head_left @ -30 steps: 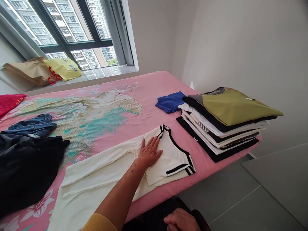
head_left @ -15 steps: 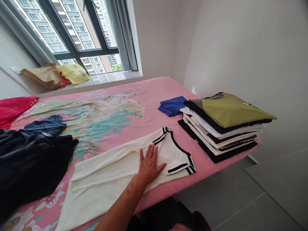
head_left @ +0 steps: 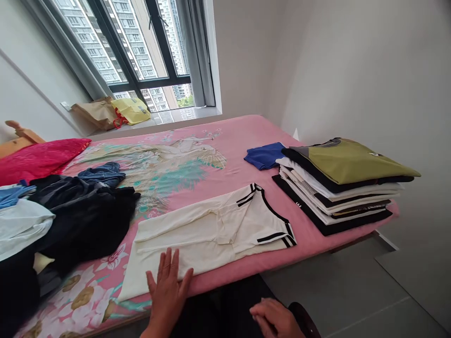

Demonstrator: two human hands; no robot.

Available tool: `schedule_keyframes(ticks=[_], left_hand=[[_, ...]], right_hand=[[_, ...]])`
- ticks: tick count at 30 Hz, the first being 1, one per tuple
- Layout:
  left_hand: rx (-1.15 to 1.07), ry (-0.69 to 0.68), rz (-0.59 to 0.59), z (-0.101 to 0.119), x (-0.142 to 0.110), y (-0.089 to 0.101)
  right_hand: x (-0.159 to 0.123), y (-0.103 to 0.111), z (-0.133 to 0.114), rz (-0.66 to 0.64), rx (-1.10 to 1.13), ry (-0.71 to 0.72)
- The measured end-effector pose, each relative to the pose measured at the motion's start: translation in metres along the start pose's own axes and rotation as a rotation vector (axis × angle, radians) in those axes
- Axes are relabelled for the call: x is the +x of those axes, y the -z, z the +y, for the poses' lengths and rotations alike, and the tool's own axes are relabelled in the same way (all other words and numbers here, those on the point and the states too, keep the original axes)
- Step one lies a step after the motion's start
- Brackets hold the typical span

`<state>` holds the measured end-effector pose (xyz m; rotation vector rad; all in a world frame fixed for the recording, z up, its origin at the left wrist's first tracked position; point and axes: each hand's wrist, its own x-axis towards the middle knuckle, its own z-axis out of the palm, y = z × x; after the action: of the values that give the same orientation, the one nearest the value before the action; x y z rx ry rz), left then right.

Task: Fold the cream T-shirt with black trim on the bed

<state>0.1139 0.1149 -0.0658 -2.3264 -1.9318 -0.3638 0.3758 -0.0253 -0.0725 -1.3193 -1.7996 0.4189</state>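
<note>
A white shirt (head_left: pixel 197 234) with black-striped trim at the neck and cuffs lies on the bed, its sides and sleeves folded inward. My left hand (head_left: pixel 167 284) rests flat near the shirt's front edge, palm down, fingers stretched and thumb apart. Over my lap, off the bed's edge, my right hand (head_left: pixel 276 317) has its fingers curled in, with nothing visible in them. To the shirt's right stands a stack of folded clothes, topped by an olive green shirt (head_left: pixel 352 162). Beside that stack lies a folded blue garment (head_left: pixel 264 155).
Loose dark clothes (head_left: pixel 95 216), a pair of jeans (head_left: pixel 102 173) and a pale garment (head_left: pixel 24 227) are heaped at left. Behind them lies a red pillow (head_left: pixel 45 157). The pink bedsheet (head_left: pixel 243 129) carries a bird print. A paper bag (head_left: pixel 95 112) and a yellow bag (head_left: pixel 132 110) sit by the window.
My left hand has slid from the shirt's upper middle toward its lower front edge. My right hand has come further into view. The view has swung left, showing more of the clothes heap.
</note>
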Motion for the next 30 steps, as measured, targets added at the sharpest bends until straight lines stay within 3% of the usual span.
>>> schedule_keyframes(ticks=[3, 5, 8, 12, 17, 20, 23, 27, 30], left_hand=[[0.032, 0.102, -0.029, -0.051, -0.003, 0.010], [0.050, 0.118, -0.031, -0.074, -0.001, 0.012], [0.067, 0.146, -0.028, -0.092, 0.001, 0.005], [0.100, 0.221, -0.010, -0.098, -0.008, -0.012], [0.033, 0.271, 0.090, -0.100, -0.020, -0.015], [-0.067, 0.292, 0.124, -0.110, -0.020, -0.008], [-0.121, 0.403, 0.114, -0.126, -0.020, 0.006], [-0.160, 0.583, -0.089, -0.138, -0.020, 0.033], [-0.209, 0.614, -0.254, -0.140, -0.017, 0.049]], right_hand=[[0.041, 0.016, -0.007, 0.000, 0.012, -0.051], [0.076, 0.016, -0.005, 0.006, -0.059, -0.061], [0.131, -0.002, 0.008, 0.005, -0.243, -0.088], [0.185, -0.046, 0.031, -0.110, -0.457, -0.227], [0.189, -0.096, 0.050, -0.260, -0.643, -0.356], [0.180, -0.108, 0.058, -0.253, -0.735, -0.344], [0.176, -0.110, 0.064, -0.260, -0.771, -0.331], [0.176, -0.110, 0.061, -0.265, -0.824, -0.362], [0.181, -0.116, 0.040, -0.221, -0.837, -0.378]])
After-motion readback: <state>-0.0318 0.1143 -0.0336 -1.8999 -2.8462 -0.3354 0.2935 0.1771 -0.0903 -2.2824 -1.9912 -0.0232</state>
